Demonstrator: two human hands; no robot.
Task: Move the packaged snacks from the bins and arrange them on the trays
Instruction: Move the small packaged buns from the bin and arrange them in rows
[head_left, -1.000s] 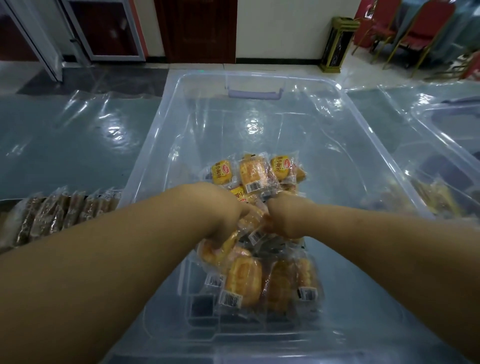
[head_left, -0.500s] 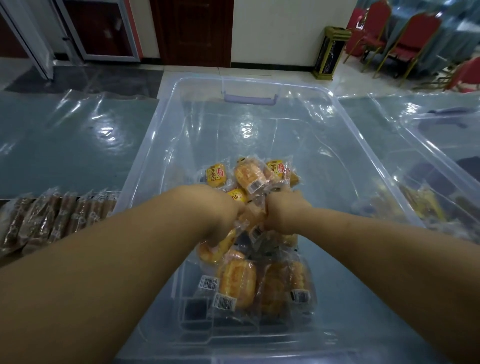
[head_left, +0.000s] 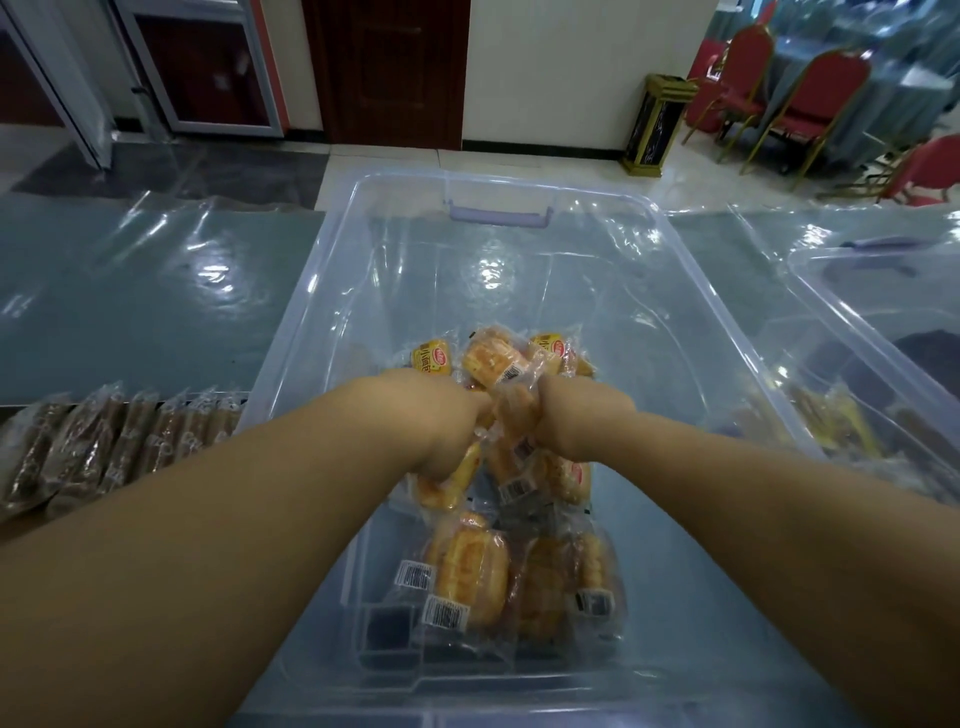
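**Packaged snacks (head_left: 470, 571), golden bread rolls in clear crinkly wrappers, bunched in both hands**

We have both hands down in the large clear plastic storage bin (head_left: 415, 291), where the packaged snacks lie in a loose heap. Our left hand (head_left: 439, 421) and right hand (head_left: 574, 415) meet knuckle to knuckle over the middle of the heap. The fingers of both curl under and away from us, so we cannot see the fingertips. Rolls poke out below the left fingers and wrappers bunch up against the right ones, so we judge that each hand is closed on several packets. More rolls lie just beyond the fingers, and a further cluster sits nearer to us, below the wrists, untouched.

We expect these packets to be light, soft and easily squashed. The film looks slick and puffy, so a handful may slide apart or shed a roll on the way up. We would hold the rolls by their bodies with a gentle squeeze, or pinch the crimped wrapper ends, rather than clamp hard.

Well off to the left of our left fingers, outside the bin, a row of brown snacks in clear wrappers (head_left: 104, 447) stands side by side. To the right of our right fingers, a second clear bin (head_left: 857, 322) holds other packets.
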